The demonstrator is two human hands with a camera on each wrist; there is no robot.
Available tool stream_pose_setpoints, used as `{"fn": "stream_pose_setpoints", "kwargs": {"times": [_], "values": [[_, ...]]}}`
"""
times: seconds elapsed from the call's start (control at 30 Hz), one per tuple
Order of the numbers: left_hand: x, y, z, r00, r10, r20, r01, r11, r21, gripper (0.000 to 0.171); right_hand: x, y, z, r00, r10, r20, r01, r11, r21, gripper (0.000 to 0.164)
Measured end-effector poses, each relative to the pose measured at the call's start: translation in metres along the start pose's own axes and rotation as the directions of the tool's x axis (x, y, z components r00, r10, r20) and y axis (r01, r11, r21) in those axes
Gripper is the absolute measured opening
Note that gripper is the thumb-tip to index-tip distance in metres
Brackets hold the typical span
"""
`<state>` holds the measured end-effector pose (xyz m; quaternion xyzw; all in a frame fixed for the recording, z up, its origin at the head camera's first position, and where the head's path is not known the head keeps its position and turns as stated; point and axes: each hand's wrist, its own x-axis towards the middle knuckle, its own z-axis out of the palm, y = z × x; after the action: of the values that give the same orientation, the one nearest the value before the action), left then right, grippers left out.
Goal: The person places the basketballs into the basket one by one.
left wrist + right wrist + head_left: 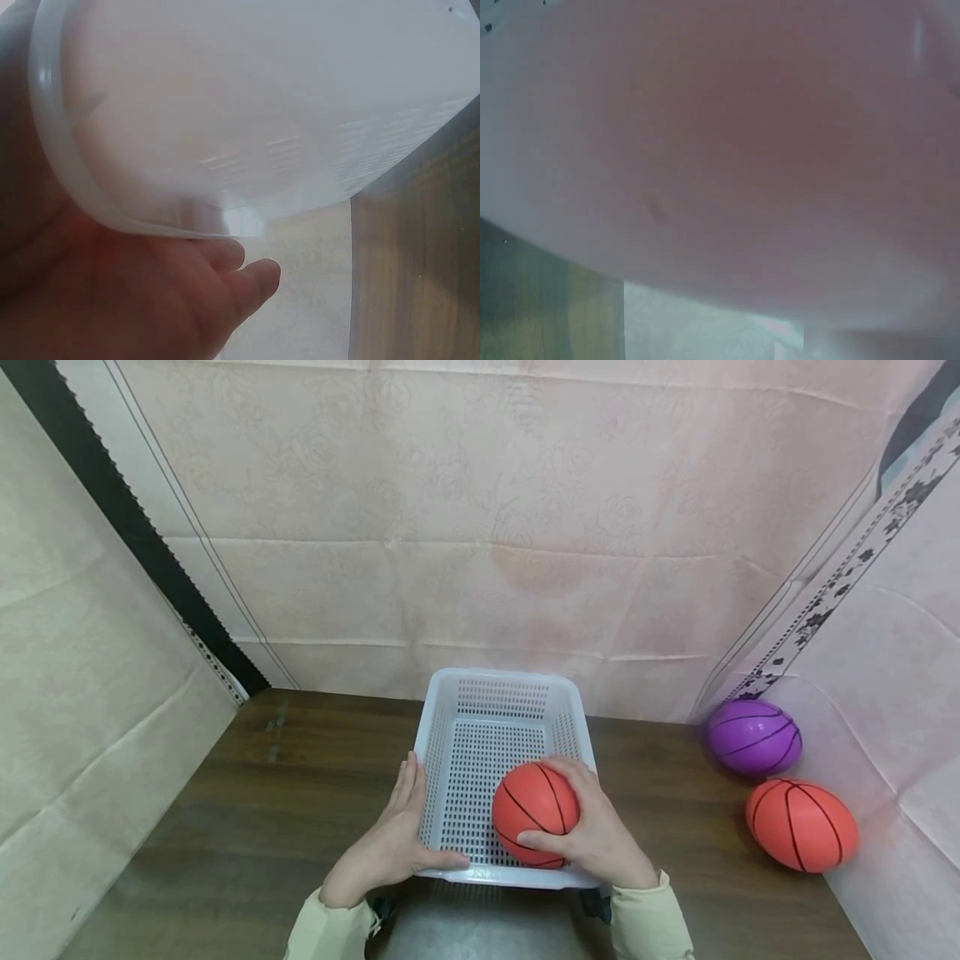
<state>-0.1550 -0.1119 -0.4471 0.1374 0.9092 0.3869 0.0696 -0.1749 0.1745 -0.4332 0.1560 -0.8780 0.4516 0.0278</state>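
Note:
In the head view, a white plastic basket [444,727] with perforated walls and base sits in the middle of the table. An orange toy basketball [528,806] with black lines is in its front right part. My right hand [588,827] grips this ball from the right, thumb across the near side and fingers over the top. At the basket's front left corner rests my left hand [390,839], its fingers straight along the outer left side and its thumb on the front rim. The left wrist view shows those fingers [255,281] beside the basket's translucent wall [247,97].
On the right, a purple toy basketball [753,737] lies against the cloth side wall [907,718]. A second orange ball [802,825] is nearer to me beside it. Cloth hangs behind the wooden table [300,777]. The right wrist view is mostly a blurred, pinkish-white surface [705,150].

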Motion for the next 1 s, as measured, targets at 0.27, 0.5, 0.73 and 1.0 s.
{"fn": "stream_pose_setpoints", "kwargs": {"times": [0.27, 0.5, 0.73, 1.0], "values": [[0.000, -0.001, 0.000, 1.000, -0.002, 0.000, 0.002, 1.000, -0.013, 0.143, 0.001, -0.001, 0.003, 1.000, 0.005, 0.017, -0.005, 0.999, -0.041, 0.090], [0.001, -0.001, 0.000, 1.000, 0.004, -0.001, -0.004, 1.000, -0.016, 0.142, 0.000, 0.001, 0.007, 0.999, -0.023, 0.022, 0.025, 0.993, -0.112, 0.091], [0.000, 0.000, -0.001, 1.000, 0.009, -0.002, -0.009, 1.000, 0.003, 0.142, 0.001, 0.000, 0.011, 1.000, -0.013, 0.027, 0.017, 0.989, -0.145, 0.090], [-0.001, -0.001, 0.001, 1.000, -0.002, -0.007, 0.002, 1.000, 0.000, 0.142, 0.000, -0.001, 0.013, 0.999, -0.014, 0.046, 0.022, 0.986, -0.167, 0.093]]}}
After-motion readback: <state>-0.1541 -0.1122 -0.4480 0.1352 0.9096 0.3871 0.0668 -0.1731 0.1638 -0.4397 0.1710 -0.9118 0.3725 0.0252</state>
